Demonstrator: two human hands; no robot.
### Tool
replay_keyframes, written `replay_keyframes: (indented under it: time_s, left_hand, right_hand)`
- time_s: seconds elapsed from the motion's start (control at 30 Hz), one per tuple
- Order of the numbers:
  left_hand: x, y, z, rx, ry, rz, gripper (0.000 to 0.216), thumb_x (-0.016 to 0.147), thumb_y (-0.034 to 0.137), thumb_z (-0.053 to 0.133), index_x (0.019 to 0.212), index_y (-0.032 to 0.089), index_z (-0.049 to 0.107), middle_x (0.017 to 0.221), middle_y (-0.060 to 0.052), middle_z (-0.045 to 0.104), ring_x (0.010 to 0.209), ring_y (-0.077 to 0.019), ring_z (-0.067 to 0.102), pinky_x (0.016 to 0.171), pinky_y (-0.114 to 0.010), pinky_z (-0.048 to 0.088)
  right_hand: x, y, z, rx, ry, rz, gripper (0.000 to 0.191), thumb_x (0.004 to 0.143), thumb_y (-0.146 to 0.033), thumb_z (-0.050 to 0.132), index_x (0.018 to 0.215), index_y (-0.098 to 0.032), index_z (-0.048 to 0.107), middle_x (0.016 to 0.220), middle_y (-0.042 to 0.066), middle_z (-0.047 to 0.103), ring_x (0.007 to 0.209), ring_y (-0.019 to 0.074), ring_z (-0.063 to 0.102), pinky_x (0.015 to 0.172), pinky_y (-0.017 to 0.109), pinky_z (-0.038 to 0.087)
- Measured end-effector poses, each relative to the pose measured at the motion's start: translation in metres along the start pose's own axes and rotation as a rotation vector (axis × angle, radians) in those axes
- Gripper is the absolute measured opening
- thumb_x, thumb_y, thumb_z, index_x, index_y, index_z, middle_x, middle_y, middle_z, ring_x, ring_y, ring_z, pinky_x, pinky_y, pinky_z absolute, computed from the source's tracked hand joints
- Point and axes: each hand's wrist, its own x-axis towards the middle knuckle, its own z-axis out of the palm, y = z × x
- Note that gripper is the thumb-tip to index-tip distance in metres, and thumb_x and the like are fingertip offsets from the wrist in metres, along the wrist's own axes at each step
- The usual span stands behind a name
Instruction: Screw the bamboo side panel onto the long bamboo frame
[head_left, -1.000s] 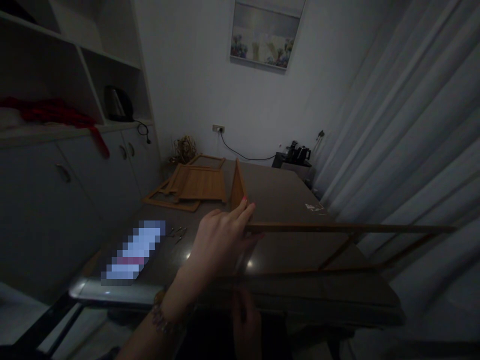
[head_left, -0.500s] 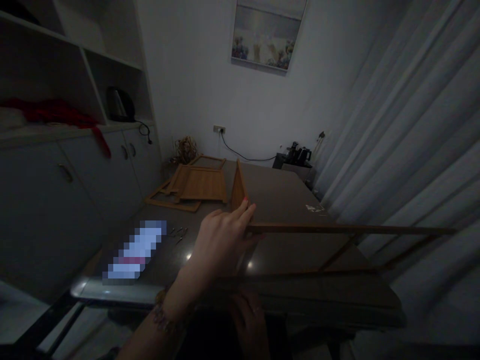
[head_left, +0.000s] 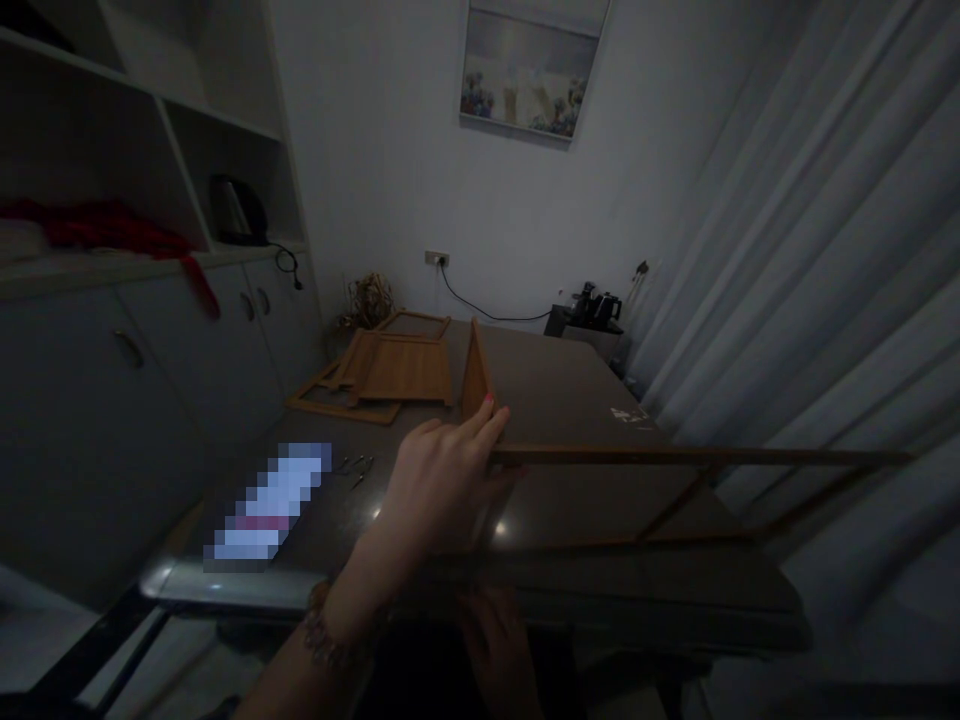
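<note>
My left hand (head_left: 442, 465), with a beaded bracelet at the wrist, is closed over the corner where an upright wooden panel (head_left: 476, 372) meets a long wooden frame (head_left: 637, 456). The frame's rails stretch to the right, past the table edge. Lower down, at the near edge of the table, my right hand (head_left: 496, 635) is in deep shadow with its fingers curled. What it holds, if anything, is too dark to make out. Several small screws (head_left: 360, 468) lie on the table left of my left hand.
Flat wooden panels (head_left: 401, 368) and open frames (head_left: 345, 411) are piled at the far left of the table (head_left: 555, 380). A blurred-out phone-like rectangle (head_left: 274, 505) lies near the front left edge. White scraps (head_left: 628, 416) are on the right; a curtain (head_left: 840, 300) hangs beside.
The view has shifted very slightly. Both hands stay in nearly the same place, and the wooden frame and panel have not visibly moved.
</note>
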Motion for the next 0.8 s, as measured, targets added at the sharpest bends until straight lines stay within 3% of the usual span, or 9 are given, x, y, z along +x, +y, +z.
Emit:
replay_keyframes:
  time_s: [0.1, 0.23, 0.47, 0.8]
  left_hand:
    - [0.000, 0.000, -0.001, -0.003, 0.000, 0.009, 0.056, 0.077, 0.047, 0.064, 0.124, 0.019, 0.056, 0.125, -0.008, 0.061, 0.078, -0.0236, 0.069, 0.064, -0.037, 0.053]
    - [-0.001, -0.001, -0.001, -0.010, -0.002, 0.009, 0.056, 0.077, 0.048, 0.063, 0.124, 0.019, 0.056, 0.124, -0.009, 0.061, 0.077, -0.0244, 0.069, 0.064, -0.038, 0.053]
    - [-0.001, -0.001, 0.001, -0.008, -0.006, 0.007, 0.055, 0.079, 0.048, 0.061, 0.125, 0.019, 0.055, 0.126, -0.007, 0.059, 0.079, -0.0239, 0.069, 0.066, -0.038, 0.053]
    - [-0.002, -0.001, 0.001, 0.000, 0.002, 0.009, 0.055, 0.079, 0.048, 0.061, 0.126, 0.020, 0.054, 0.127, -0.008, 0.059, 0.078, -0.0238, 0.069, 0.066, -0.038, 0.053]
  right_hand:
    - [-0.001, 0.000, 0.001, 0.040, -0.036, -0.023, 0.025, 0.097, -0.028, 0.043, 0.107, -0.029, 0.065, 0.087, 0.001, 0.072, 0.080, 0.0169, 0.069, 0.081, 0.032, 0.055]
    - [-0.002, 0.000, 0.004, 0.067, 0.016, 0.100, 0.029, 0.096, -0.025, 0.041, 0.120, -0.026, 0.059, 0.102, 0.005, 0.071, 0.092, 0.0192, 0.068, 0.083, 0.035, 0.055]
    - [-0.001, -0.012, 0.011, 0.165, 0.059, 0.249, 0.030, 0.098, -0.027, 0.036, 0.118, -0.025, 0.058, 0.108, 0.006, 0.070, 0.098, 0.0189, 0.067, 0.080, 0.031, 0.057]
    - [-0.004, -0.010, 0.021, 0.066, 0.111, 0.220, 0.034, 0.099, -0.026, 0.032, 0.120, -0.021, 0.058, 0.108, 0.010, 0.070, 0.096, 0.0206, 0.068, 0.080, 0.035, 0.057]
